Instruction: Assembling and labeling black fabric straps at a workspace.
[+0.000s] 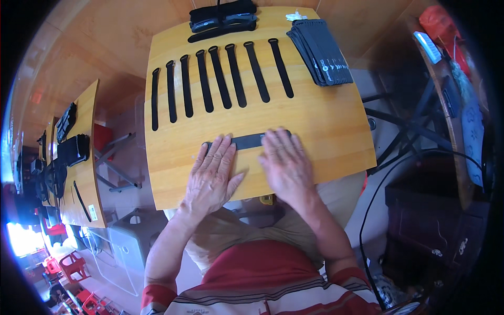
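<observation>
A dark flat strap lies crosswise on the wooden table, in front of my body. My left hand lies flat over its left end, fingers stretched out and thumb apart. Over the right end my right hand rests with its fingers extended, slightly blurred. Both hands press on the strap from above, and its ends are mostly hidden under them. Beyond them lies a spaced row of several black straps, each with a small loop at the far end.
A fanned stack of dark grey printed cards lies at the far right corner, beside a crumpled white scrap. Bundled black straps are at the far edge. Another table with black items stands left; a dark cabinet is right.
</observation>
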Tool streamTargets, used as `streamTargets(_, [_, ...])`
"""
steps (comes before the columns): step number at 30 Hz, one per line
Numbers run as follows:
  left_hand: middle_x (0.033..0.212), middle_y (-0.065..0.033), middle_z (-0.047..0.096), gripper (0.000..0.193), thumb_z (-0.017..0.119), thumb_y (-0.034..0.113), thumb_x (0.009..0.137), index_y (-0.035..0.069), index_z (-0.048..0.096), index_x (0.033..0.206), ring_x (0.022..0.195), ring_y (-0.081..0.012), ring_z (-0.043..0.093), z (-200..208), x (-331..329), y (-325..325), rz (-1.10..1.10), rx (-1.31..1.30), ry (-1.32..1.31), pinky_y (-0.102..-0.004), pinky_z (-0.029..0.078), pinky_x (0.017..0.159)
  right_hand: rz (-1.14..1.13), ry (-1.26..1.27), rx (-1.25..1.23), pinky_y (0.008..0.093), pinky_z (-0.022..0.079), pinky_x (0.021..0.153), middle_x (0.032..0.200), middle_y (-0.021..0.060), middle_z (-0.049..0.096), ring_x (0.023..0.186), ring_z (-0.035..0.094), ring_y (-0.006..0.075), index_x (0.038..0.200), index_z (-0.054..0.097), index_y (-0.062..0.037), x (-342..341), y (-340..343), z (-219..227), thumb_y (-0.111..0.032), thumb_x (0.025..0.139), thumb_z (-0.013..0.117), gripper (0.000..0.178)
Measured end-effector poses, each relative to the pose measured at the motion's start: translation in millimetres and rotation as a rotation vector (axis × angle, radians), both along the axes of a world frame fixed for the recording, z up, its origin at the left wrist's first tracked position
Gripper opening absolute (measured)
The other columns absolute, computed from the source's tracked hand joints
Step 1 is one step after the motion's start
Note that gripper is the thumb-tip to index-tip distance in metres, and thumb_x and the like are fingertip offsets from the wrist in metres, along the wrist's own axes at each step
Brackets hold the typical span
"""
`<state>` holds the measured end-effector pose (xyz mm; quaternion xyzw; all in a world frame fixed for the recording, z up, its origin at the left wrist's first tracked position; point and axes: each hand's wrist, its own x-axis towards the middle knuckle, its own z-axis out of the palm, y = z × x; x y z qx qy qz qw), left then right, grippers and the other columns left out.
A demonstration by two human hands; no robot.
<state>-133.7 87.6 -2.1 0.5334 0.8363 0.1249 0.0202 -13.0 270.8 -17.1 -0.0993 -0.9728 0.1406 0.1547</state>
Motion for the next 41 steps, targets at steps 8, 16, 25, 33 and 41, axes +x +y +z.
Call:
streamTargets(8, [0.156,-0.0138,0.040,0.063,0.056,0.041,0.098,0.000,0.046,0.144,0.146,-0.0282,0.035,4,3,-4,0.034,0.009,-0.011,-0.0476,0.024,0.121,-0.056,-0.014,-0.002,0.0468,0.032,0.116,0.141,0.0178,0.056,0.137,0.047,0.0322,0.132,0.058,0.0033,18,20,-3,-0.027,0.098,0.057,0.045])
streamTargets(16, [0.158,-0.0113,0.038,0.064,0.051,0.044,0.101,0.003,0.041,0.148,0.148,-0.0262,0.031,7,-9,-34,0.074,-0.019,-0.027,-0.0464,0.020,0.122,-0.066,0.029,0.050,0.0491,0.032,0.114,0.136,0.0130,0.060,0.135,0.047,0.0306,0.128,0.061,-0.0010,21,22,5,-0.029,0.097,0.058,0.043])
streamTargets(25, [0.158,-0.0132,0.036,0.068,0.048,0.048,0.101,0.002,0.039,0.149,0.148,-0.0275,0.030,-2,-6,-49,0.164,-0.026,0.010,-0.0453,0.018,0.123,-0.014,-0.155,-0.161,0.0491,0.047,0.094,0.112,0.0124,0.067,0.109,0.062,0.0326,0.108,0.069,-0.0027,3,40,35,-0.027,0.094,0.062,0.029])
streamTargets(33, [0.155,-0.0197,0.038,0.072,0.050,0.051,0.100,-0.005,0.044,0.144,0.147,-0.0316,0.032,-8,-5,-52,0.187,0.042,0.074,-0.0447,0.021,0.122,-0.337,0.091,-0.078,0.0488,0.053,0.084,0.099,0.0169,0.068,0.098,0.067,0.0376,0.100,0.070,-0.0003,-70,86,19,-0.022,0.092,0.066,0.024])
streamTargets(41, [0.154,-0.0201,0.040,0.072,0.051,0.051,0.099,-0.005,0.044,0.144,0.146,-0.0320,0.033,-5,-3,-51,0.198,0.064,0.050,-0.0445,0.021,0.122,-0.336,-0.342,0.017,0.0465,0.054,0.089,0.112,0.0273,0.068,0.106,0.067,0.0401,0.097,0.074,-0.0017,-94,103,43,-0.016,0.089,0.068,0.018])
